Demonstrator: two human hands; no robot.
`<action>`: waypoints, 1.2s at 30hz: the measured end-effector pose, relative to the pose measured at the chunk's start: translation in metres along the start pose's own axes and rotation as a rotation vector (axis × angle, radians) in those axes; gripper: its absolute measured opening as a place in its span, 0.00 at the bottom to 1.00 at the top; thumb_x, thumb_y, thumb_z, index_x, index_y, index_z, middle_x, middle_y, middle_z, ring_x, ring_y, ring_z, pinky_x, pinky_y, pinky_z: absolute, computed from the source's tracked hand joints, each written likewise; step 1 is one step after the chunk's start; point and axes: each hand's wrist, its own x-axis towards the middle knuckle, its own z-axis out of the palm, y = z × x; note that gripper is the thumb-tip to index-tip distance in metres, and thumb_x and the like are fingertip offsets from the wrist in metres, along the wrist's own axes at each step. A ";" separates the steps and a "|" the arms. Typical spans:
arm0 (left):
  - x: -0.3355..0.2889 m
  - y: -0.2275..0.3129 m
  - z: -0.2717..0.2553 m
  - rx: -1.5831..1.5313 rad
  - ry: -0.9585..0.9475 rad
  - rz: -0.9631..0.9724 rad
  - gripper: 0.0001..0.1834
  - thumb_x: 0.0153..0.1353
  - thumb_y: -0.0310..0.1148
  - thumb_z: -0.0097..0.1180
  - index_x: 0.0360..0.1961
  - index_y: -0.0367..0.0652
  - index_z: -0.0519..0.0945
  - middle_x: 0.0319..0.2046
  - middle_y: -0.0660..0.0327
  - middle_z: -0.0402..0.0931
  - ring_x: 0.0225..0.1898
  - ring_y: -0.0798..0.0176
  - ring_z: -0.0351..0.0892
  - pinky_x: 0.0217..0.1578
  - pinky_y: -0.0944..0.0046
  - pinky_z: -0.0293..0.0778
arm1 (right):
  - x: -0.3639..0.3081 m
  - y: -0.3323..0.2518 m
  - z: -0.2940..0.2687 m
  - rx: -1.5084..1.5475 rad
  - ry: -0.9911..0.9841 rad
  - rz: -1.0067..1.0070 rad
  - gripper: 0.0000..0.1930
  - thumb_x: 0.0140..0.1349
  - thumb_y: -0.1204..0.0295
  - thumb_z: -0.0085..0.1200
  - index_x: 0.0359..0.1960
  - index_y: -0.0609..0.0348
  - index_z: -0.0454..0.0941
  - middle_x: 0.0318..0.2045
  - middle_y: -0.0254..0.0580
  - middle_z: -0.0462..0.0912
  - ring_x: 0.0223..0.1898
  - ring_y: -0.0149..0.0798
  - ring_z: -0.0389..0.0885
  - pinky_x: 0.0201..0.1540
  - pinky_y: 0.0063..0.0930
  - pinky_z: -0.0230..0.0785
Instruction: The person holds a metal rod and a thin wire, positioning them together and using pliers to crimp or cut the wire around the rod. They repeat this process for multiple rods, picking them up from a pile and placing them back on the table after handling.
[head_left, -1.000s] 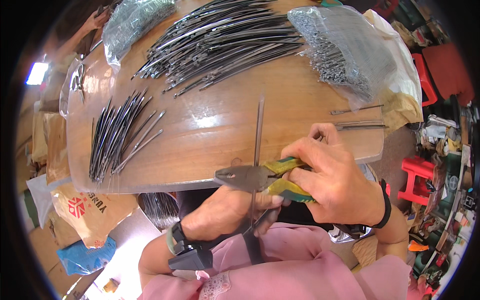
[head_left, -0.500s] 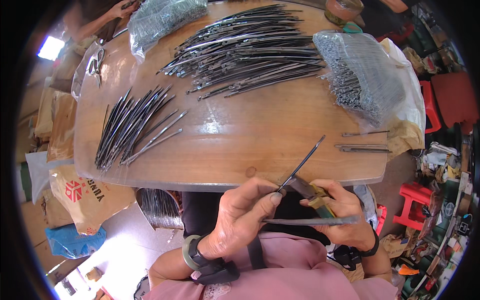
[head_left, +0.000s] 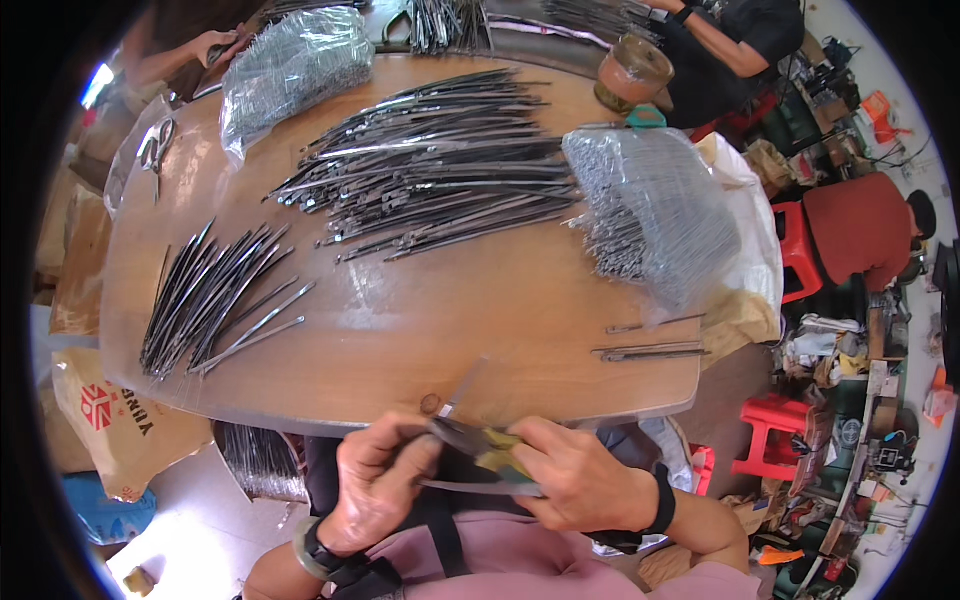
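Note:
My right hand [head_left: 585, 475] is closed around pliers [head_left: 462, 436] with dark jaws and yellow-green handles. Just left of it, my left hand [head_left: 375, 480] pinches a thin metal strip [head_left: 465, 390], which stands out toward the table and looks blurred at its far end. The jaws lie against the strip by my left fingertips; whether they bite on it I cannot tell. A flat grey strip [head_left: 475, 488] runs below the pliers between both hands; its ends are partly hidden. Ahead lie a large heap of dark strips [head_left: 430, 170] and a smaller pile [head_left: 215, 300] at left.
On the wooden table [head_left: 430, 330] are two plastic bags of thin metal pieces [head_left: 295, 75], [head_left: 655, 205], scissors [head_left: 157, 158], a brown jar [head_left: 635, 75] and a few strips [head_left: 650, 353]. Co-workers' hands [head_left: 215, 48] show beyond. A red stool [head_left: 775, 435] stands at right.
The view has shifted, so the table sits lower and further left. The pliers' jaws have come closer to my left fingertips, and the pinched strip now shows shorter and paler.

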 end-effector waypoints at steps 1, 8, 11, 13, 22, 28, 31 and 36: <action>0.004 0.007 -0.001 -0.054 0.037 -0.014 0.04 0.67 0.22 0.53 0.37 0.35 0.80 0.23 0.67 0.75 0.20 0.79 0.66 0.22 0.77 0.61 | 0.010 -0.001 -0.002 0.009 0.013 -0.016 0.17 0.52 0.71 0.65 0.38 0.70 0.75 0.39 0.55 0.75 0.38 0.55 0.78 0.37 0.41 0.74; -0.007 0.022 -0.103 0.394 0.421 0.172 0.04 0.62 0.19 0.52 0.35 0.36 0.78 0.21 0.69 0.73 0.20 0.78 0.65 0.20 0.75 0.58 | 0.047 0.025 -0.066 -0.217 0.293 -0.078 0.13 0.54 0.71 0.63 0.35 0.67 0.77 0.40 0.52 0.77 0.39 0.52 0.79 0.41 0.39 0.74; 0.017 0.029 -0.136 0.904 0.540 0.516 0.03 0.64 0.19 0.51 0.38 0.35 0.75 0.19 0.62 0.69 0.22 0.68 0.69 0.24 0.67 0.63 | 0.077 0.060 -0.094 -0.513 0.405 -0.056 0.10 0.49 0.75 0.62 0.33 0.65 0.77 0.39 0.49 0.76 0.38 0.49 0.78 0.40 0.38 0.74; 0.042 0.027 -0.166 1.269 0.497 0.834 0.07 0.59 0.18 0.54 0.40 0.33 0.75 0.27 0.54 0.72 0.29 0.56 0.73 0.32 0.60 0.69 | 0.087 0.085 -0.100 -0.709 0.452 -0.135 0.09 0.47 0.76 0.60 0.31 0.64 0.77 0.39 0.48 0.75 0.38 0.48 0.77 0.39 0.37 0.74; 0.068 0.066 -0.071 0.915 0.072 0.575 0.19 0.46 0.15 0.58 0.43 0.34 0.78 0.39 0.49 0.72 0.43 0.49 0.74 0.43 0.56 0.70 | 0.089 0.078 -0.096 -0.781 0.554 -0.233 0.07 0.42 0.77 0.55 0.25 0.63 0.72 0.39 0.49 0.74 0.35 0.46 0.75 0.37 0.36 0.72; 0.138 0.057 -0.013 1.354 0.070 0.920 0.11 0.48 0.24 0.61 0.35 0.36 0.77 0.35 0.51 0.70 0.40 0.45 0.71 0.42 0.50 0.67 | 0.059 0.063 -0.106 -0.706 0.685 -0.277 0.10 0.40 0.78 0.58 0.26 0.66 0.73 0.42 0.51 0.76 0.34 0.47 0.77 0.36 0.36 0.73; 0.150 0.053 -0.015 1.471 0.086 0.945 0.12 0.49 0.24 0.60 0.37 0.37 0.77 0.32 0.51 0.69 0.37 0.44 0.71 0.38 0.49 0.69 | 0.030 0.055 -0.115 -0.664 0.750 -0.232 0.11 0.38 0.79 0.60 0.27 0.67 0.75 0.43 0.50 0.77 0.34 0.47 0.78 0.35 0.36 0.73; 0.149 0.057 -0.014 1.441 0.067 0.892 0.06 0.50 0.24 0.60 0.30 0.39 0.77 0.30 0.54 0.70 0.37 0.47 0.73 0.33 0.49 0.71 | 0.003 0.062 -0.113 -0.695 0.895 -0.150 0.12 0.37 0.80 0.60 0.28 0.67 0.79 0.43 0.49 0.78 0.34 0.47 0.78 0.34 0.35 0.73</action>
